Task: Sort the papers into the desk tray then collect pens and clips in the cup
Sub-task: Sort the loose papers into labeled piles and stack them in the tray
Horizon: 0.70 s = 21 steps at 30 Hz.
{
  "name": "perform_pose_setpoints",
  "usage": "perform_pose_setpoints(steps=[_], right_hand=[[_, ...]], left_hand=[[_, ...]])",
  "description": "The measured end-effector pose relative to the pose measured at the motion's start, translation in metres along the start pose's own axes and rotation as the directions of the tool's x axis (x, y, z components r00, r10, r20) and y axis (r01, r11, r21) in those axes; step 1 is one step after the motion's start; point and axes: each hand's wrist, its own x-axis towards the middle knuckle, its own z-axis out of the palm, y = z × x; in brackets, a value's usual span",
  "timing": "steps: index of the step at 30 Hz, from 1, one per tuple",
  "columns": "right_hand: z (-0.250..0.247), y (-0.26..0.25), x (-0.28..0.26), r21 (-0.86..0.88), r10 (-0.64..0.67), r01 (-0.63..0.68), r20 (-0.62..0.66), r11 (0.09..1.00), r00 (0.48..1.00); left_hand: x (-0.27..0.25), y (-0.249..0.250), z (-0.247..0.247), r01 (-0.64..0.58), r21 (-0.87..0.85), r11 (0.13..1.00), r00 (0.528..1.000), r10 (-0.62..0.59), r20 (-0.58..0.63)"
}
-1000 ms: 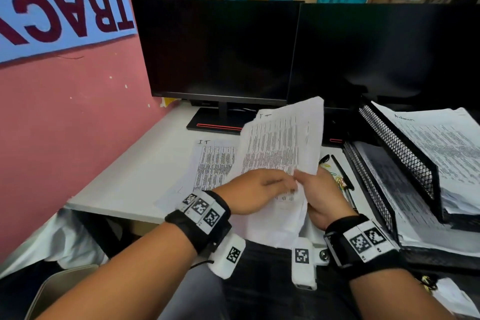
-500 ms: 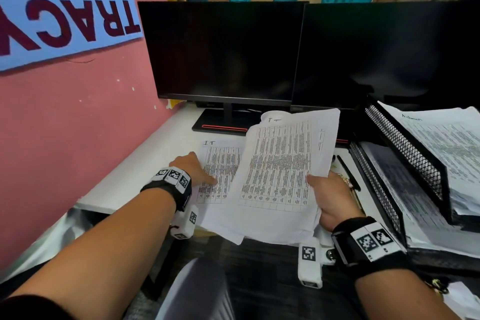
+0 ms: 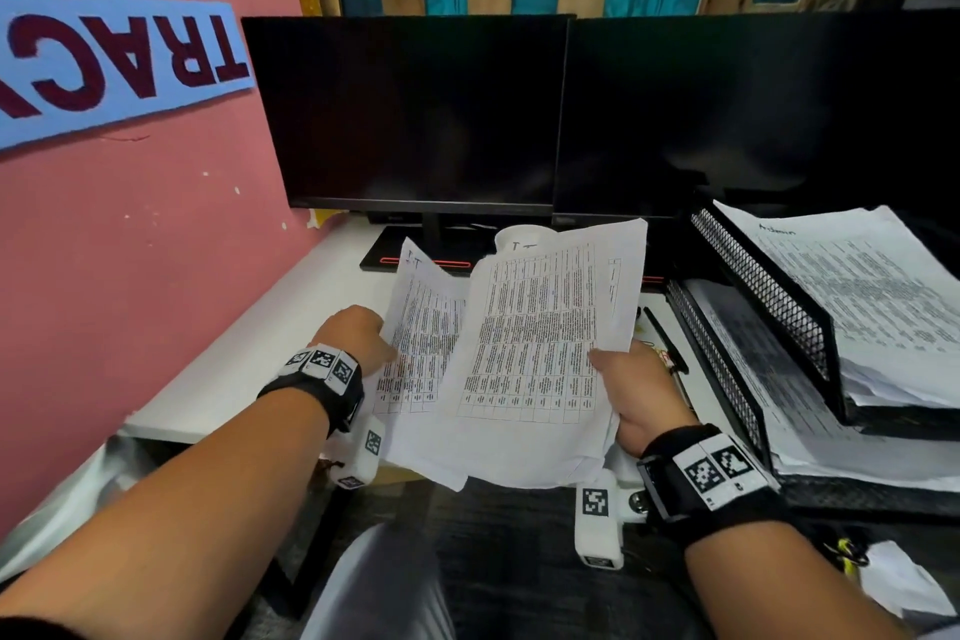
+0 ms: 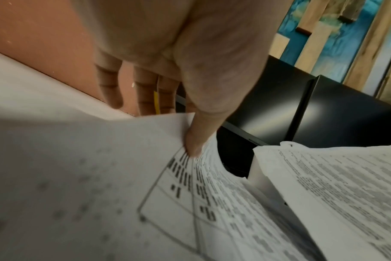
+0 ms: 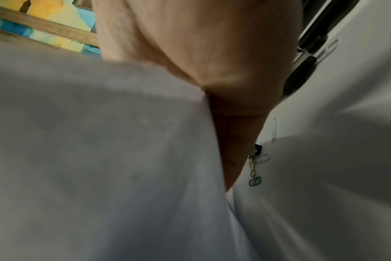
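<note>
Sheet in hand: a printed sheet marked "IT" (image 3: 421, 322) was lifted off the desk (image 3: 291, 322) at its left edge, tilted up toward the monitors.
Left hand: the left hand (image 3: 358, 333) pinched that sheet, thumb (image 4: 196, 139) on the printed face and the other fingers behind it.
Bundle: a thicker bundle of papers (image 3: 540, 338) stood just right of the sheet and overlapped its edge.
Right hand: the right hand (image 3: 639, 390) gripped the bundle by its right edge, thumb on top; the fingers beneath were hidden.
Destination: the black mesh desk tray (image 3: 758, 307) stood at the right, its upper tier holding a stack headed "Admin" and its lower tier also holding paper.
Doing it well: the sheet probably belonged on the bundle, since both showed the same heading; squaring the edges before sliding them into a tier would stop corners catching the mesh.
Still loose: a pen (image 3: 665, 338) and clips (image 5: 255, 166) lay on the desk between the right hand and the tray.
Cup: a white rim behind the bundle may have been it; I could not tell.
</note>
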Motion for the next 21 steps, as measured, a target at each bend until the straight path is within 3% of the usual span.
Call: perform_pose_setpoints(steps=[5, 8, 11, 13, 15, 18, 21], right_hand=[[-0.004, -0.002, 0.001, 0.029, 0.015, -0.015, 0.005, 0.999, 1.0], [-0.009, -0.004, 0.003, 0.037, 0.029, -0.029, 0.0, 0.999, 1.0], [-0.011, -0.004, 0.004, 0.065, 0.021, -0.021, 0.004, 0.998, 1.0], [-0.008, -0.006, 0.003, 0.101, 0.018, -0.019, 0.008, 0.995, 1.0], [-0.002, -0.011, -0.004, 0.153, 0.025, -0.029, 0.027, 0.988, 0.999], [0.005, -0.017, -0.013, 0.233, 0.045, -0.062, 0.078, 0.97, 0.996], [0.008, -0.023, -0.021, 0.291, 0.052, -0.08, 0.105, 0.953, 0.993]], left_hand=[[-0.005, -0.005, -0.025, -0.069, -0.349, 0.935, 0.968, -0.021, -0.248], [-0.006, -0.012, -0.057, -0.18, -0.622, 0.762, 0.911, -0.108, -0.397], [-0.005, -0.019, -0.09, -0.29, -0.746, 0.6, 0.847, -0.202, -0.491], [-0.004, -0.021, -0.102, -0.299, -0.821, 0.486, 0.849, -0.256, -0.461], [-0.006, -0.016, -0.102, -0.23, -0.885, 0.404, 0.91, -0.234, -0.343], [-0.016, 0.003, -0.077, -0.14, -0.862, 0.486, 0.977, -0.075, -0.201], [-0.031, 0.028, -0.044, -0.123, -0.821, 0.557, 0.991, 0.108, -0.076]])
